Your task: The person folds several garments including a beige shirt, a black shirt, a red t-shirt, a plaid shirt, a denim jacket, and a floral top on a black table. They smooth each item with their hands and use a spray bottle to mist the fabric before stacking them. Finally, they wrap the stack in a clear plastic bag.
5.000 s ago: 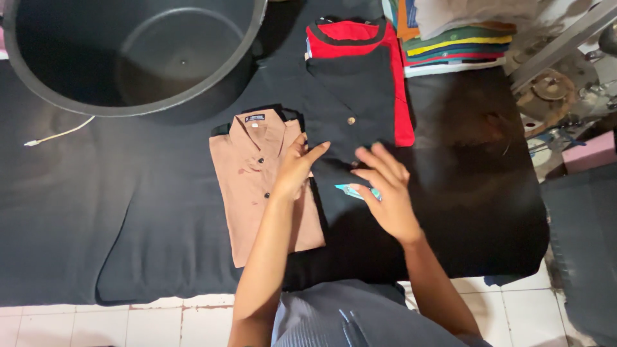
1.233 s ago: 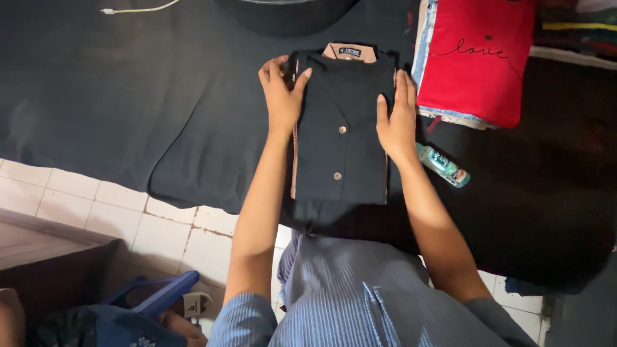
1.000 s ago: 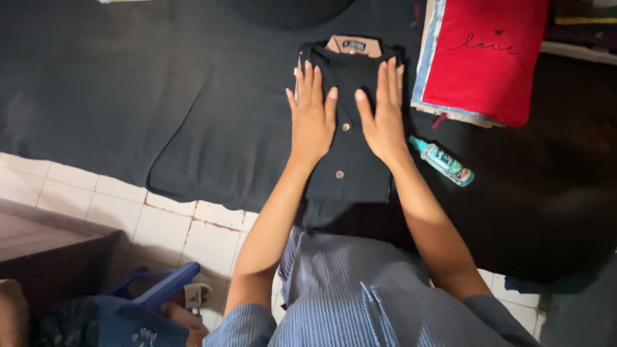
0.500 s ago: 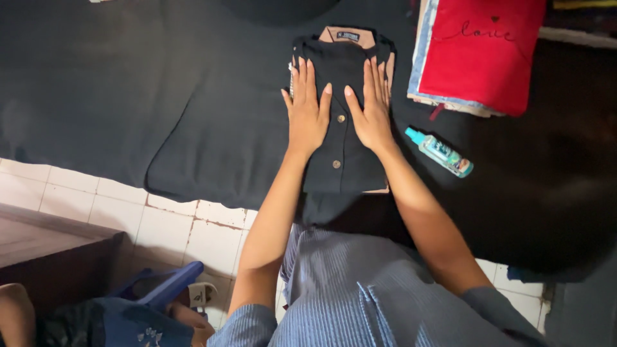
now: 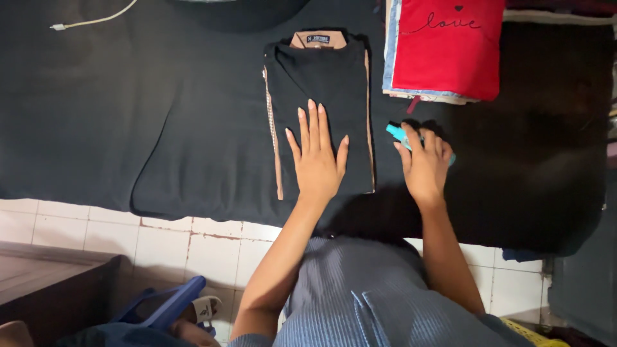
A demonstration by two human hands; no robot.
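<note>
So your right hand (image 5: 423,166) just left the folded black shirt (image 5: 319,96) and closed over the teal bottle (image 5: 400,133). Left hand (image 5: 316,160) stays flat and released on the shirt, so pressing's done.

Dim, even overhead light; sharp, soft shadows.

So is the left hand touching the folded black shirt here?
Touching. The head view shows the left hand lying flat, palm down, fingers spread, on the folded black shirt, with no gap showing beneath it.
</note>
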